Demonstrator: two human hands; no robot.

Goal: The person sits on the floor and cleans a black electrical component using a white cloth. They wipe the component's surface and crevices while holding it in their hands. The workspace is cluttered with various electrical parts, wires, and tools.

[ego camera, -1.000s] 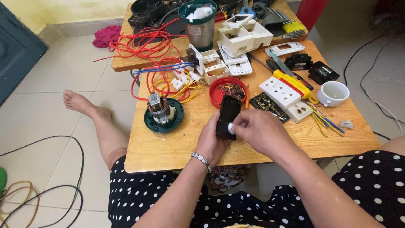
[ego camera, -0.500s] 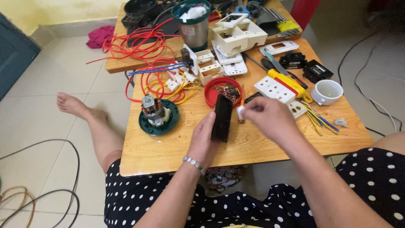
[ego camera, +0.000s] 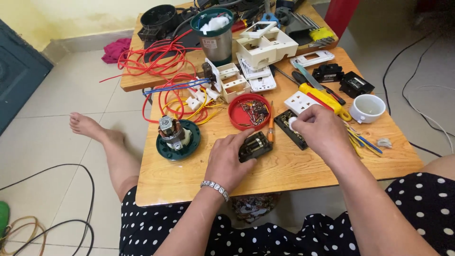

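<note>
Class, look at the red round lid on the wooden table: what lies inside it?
Inside the red lid lies a loose heap of small metal screws, some copper-coloured. Its red base shows around them; anything beneath the heap is covered.

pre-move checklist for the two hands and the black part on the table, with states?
1. Left hand rests on the small black part: ok.
2. Part lies flat on the wooden table: ok.
3. Right hand pinches a small white piece: ok; what the piece is: cannot tell.
4. Orange screwdriver lies between the hands: ok.
5. Red lid holds screws: ok.
6. Black plate under the right hand, partly hidden: cannot tell.
</note>
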